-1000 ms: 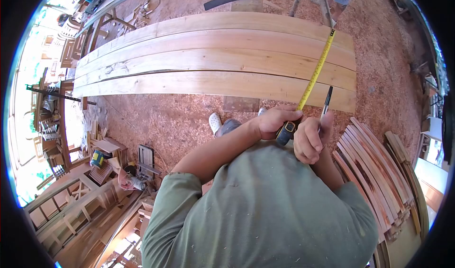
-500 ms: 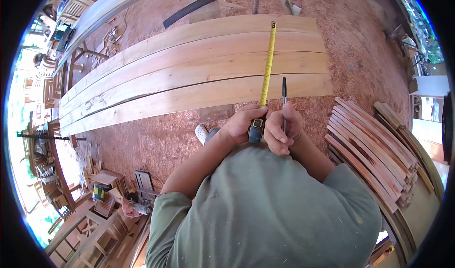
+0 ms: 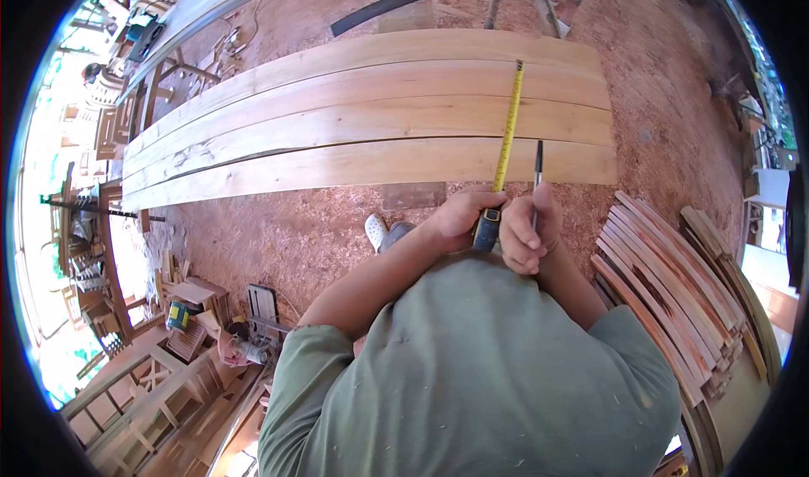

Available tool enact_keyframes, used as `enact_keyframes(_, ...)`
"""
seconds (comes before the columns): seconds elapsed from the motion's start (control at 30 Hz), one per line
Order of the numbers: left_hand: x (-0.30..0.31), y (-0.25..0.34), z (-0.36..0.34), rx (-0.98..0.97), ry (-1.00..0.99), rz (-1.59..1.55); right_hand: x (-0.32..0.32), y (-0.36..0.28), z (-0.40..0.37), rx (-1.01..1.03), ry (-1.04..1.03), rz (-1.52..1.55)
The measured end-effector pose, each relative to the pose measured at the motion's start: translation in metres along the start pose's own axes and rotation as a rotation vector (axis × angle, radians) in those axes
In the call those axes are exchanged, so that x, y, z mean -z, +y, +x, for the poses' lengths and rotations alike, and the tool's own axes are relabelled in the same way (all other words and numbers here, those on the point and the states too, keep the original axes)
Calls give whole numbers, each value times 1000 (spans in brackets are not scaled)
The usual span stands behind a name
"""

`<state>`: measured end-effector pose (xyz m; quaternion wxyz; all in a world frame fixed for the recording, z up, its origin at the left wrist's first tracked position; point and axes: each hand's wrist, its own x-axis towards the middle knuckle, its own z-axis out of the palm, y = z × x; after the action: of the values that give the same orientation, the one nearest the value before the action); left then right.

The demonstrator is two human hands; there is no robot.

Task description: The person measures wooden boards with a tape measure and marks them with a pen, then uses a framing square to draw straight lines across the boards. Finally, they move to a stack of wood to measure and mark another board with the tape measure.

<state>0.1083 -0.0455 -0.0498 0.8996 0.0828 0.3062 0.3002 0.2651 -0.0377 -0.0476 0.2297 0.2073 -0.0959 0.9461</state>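
My left hand [image 3: 462, 218] grips a tape measure [image 3: 486, 229] with a dark case, held close to my chest. Its yellow blade [image 3: 509, 131] reaches forward over the wooden planks [image 3: 354, 115], which lie side by side with narrow gaps between them. The blade's end overlaps the second plank from the far side. Beside the tape case, my right hand [image 3: 531, 231] is closed around a pen [image 3: 539, 161] that points up and away from me. Both hands are on the near side of the planks.
Stacked wooden strips [image 3: 666, 283] lie to the right. At the lower left are a power tool [image 3: 249, 351] and wooden frames [image 3: 135, 410]. A long beam [image 3: 202, 22] runs along the far left, and a dark curved strip [image 3: 404, 1] lies beyond the planks. Shavings cover the ground.
The tape's end has come nearer, from the farthest plank to the second one. Both hands keep their holds, and the whole view has shifted slightly.
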Motion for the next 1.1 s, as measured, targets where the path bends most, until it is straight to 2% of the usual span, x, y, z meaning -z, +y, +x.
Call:
enact_keyframes(0.17,-2,1,0,-21,49,-4,3,-1,3,7,-29,65)
enact_keyframes(0.3,-1,3,0,-2,-3,12,4,-2,2,-32,-19,-48)
enact_keyframes(0.4,-2,3,0,-17,-16,30,4,-1,-1,-9,-8,-17)
enact_keyframes(0.67,-3,2,0,-67,91,83,5,-2,0,10,25,14)
enact_keyframes(1.1,-8,2,-5,-120,126,111,4,0,1,-1,15,45)
